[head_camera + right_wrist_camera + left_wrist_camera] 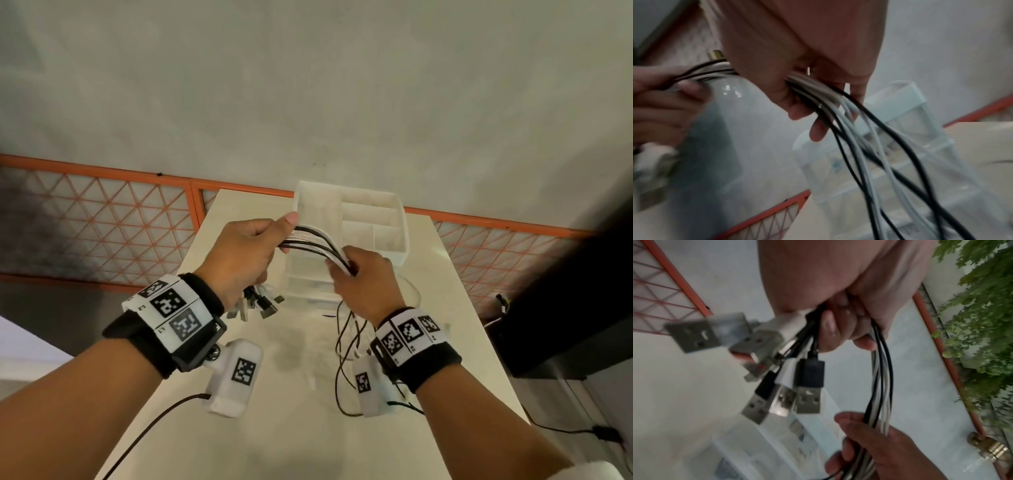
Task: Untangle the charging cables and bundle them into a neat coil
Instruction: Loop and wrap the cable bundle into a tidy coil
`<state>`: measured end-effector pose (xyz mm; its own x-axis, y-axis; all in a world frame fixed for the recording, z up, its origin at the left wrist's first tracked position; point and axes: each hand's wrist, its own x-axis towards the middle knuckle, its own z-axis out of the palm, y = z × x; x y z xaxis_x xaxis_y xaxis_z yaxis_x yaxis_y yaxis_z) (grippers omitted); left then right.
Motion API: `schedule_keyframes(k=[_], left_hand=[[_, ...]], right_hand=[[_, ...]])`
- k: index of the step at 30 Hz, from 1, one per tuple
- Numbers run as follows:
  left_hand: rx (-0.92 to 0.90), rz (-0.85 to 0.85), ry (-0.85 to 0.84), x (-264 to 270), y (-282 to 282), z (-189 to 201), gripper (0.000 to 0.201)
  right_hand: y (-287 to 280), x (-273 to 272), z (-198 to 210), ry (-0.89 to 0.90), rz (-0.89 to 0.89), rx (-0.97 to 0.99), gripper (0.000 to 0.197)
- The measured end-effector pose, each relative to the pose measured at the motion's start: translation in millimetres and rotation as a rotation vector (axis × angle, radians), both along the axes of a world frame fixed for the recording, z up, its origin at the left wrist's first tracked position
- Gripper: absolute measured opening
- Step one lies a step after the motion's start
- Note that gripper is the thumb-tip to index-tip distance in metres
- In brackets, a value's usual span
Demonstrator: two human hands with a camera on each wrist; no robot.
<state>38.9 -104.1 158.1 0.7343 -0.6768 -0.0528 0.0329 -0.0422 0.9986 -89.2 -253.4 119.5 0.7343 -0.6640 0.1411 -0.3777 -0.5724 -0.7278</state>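
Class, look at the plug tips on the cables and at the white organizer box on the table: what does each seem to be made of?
Plug tips: probably bare metal, grey with a dull sheen and stamped square holes; their housings look like black or white plastic. Organizer box: likely translucent white plastic, with thin, smooth, milky walls and dividers.

Terrace: railing [102, 219], foliage [982, 321]

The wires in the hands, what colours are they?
Black and white cables, clearest in the left wrist view.
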Motion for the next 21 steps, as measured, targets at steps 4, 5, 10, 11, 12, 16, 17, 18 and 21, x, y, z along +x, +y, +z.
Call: schedule_keyframes(k=[4,5,10,11,12,16,17,18,21], left_hand=[[0.094,0.03,-0.023,16,21,-16,0.046],[0.15,0.011,-0.047,19,25,-24,0.05],[0.383,-0.215,0.042,14,28,-69,0.079],[0.424,-0.27,0.077,15,28,-73,0.089],[0.461,-0.317,0.105,16,27,-75,0.098],[0.433,-0.524,0.134,4,14,-48,0.1],[0.402,-0.577,0.102,-2,8,-35,0.097],[0.363,-0.614,0.063,-9,2,-22,0.093],[0.222,-0.559,0.016,-24,-16,5,0.065]], right_hand=[[-32,-17,-3,-0.036,-0.341,0.217,0.016],[-40,-20,-5,-0.087,-0.4,0.24,0.016],[-38,-14,9,-0.234,-0.348,0.214,0.018],[-34,-12,13,-0.212,-0.302,0.207,0.017],[-31,-11,16,-0.178,-0.258,0.197,0.014],[-16,-1,21,-0.105,-0.154,0.157,0.019],[-13,2,23,-0.085,-0.143,0.139,0.021],[-9,4,24,-0.066,-0.131,0.13,0.021],[-6,7,24,-0.065,-0.12,0.16,0.016]])
